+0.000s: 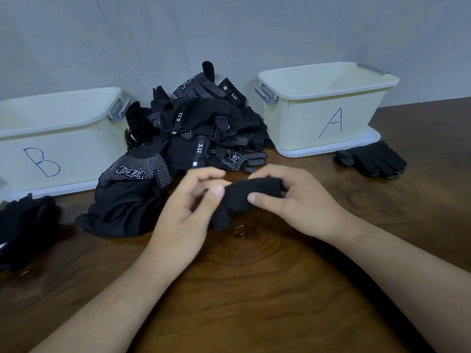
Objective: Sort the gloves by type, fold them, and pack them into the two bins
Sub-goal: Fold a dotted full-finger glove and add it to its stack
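Just beyond the fingers, a pile of black gloves (198, 133) is heaped on the wooden table (254, 289) between two cream bins: bin B (51, 149) to their left and bin A (323, 110) to their right. A dotted glove (374, 159) lies far right and a dark stack (25, 225) far left. The left hand (188, 207) and right hand (293, 202) each curl round one end of one folded glove (249, 194).

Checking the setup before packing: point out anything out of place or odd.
A dotted black glove lies alone beside bin A, apart from the central glove pile. Nothing looks spilled or damaged.
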